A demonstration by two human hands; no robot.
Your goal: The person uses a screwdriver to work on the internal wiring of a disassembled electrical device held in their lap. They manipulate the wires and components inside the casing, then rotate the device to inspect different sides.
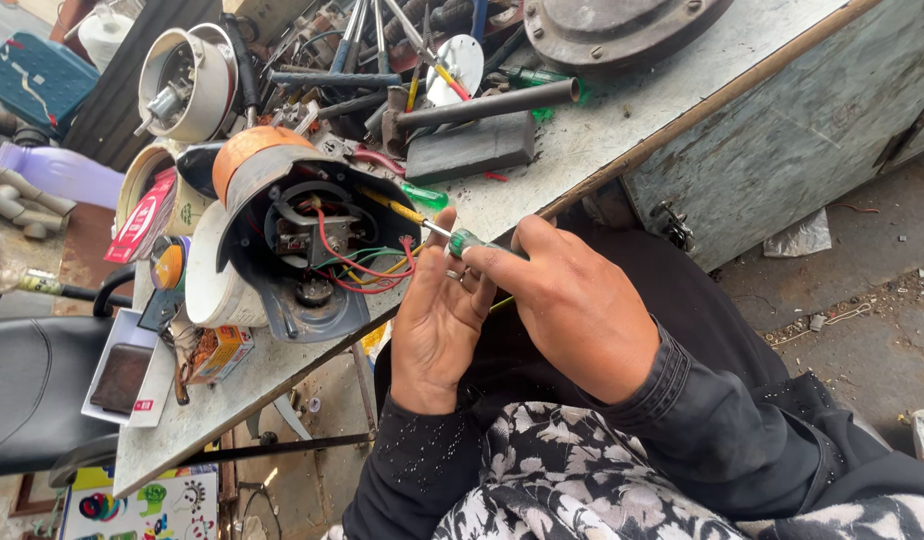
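Right hand (572,305) grips a green screwdriver (460,240), tip at the wires (367,262) of the open motor (302,250) on the counter (582,140) edge. Left hand (437,320) half-open beside the shaft, probably steadying it. A slip could nick insulation; the motor could tip off.

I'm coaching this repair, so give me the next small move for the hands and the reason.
Probably ease the screwdriver tip further in toward the wires of the open motor housing. The right hand grips its green handle, the left hand steadies beside it, and the tip sits just at the housing's edge.
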